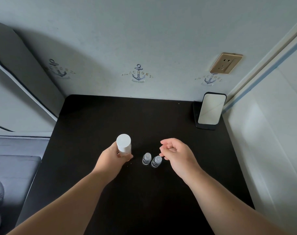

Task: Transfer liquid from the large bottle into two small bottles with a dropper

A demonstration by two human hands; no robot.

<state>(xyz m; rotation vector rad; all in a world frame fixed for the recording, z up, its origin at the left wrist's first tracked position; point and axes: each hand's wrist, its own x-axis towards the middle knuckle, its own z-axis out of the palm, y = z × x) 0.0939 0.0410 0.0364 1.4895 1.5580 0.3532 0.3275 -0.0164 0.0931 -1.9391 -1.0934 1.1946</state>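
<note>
Black table [93,124] under anchor wallpaper: I note left hand [110,159] gripping the upright large bottle [124,145], right hand [176,155] loosely curled, empty, two small bottles [151,160] just at its 9 o'clock.

A matte black tabletop [110,116] with rounded far corners carries a tall white cylindrical plastic bottle [124,144] standing upright, two small clear plastic bottles [146,159] [156,161] just beside each other near it, and a rectangular mirror on a dark stand [211,110] at the far right corner.
</note>
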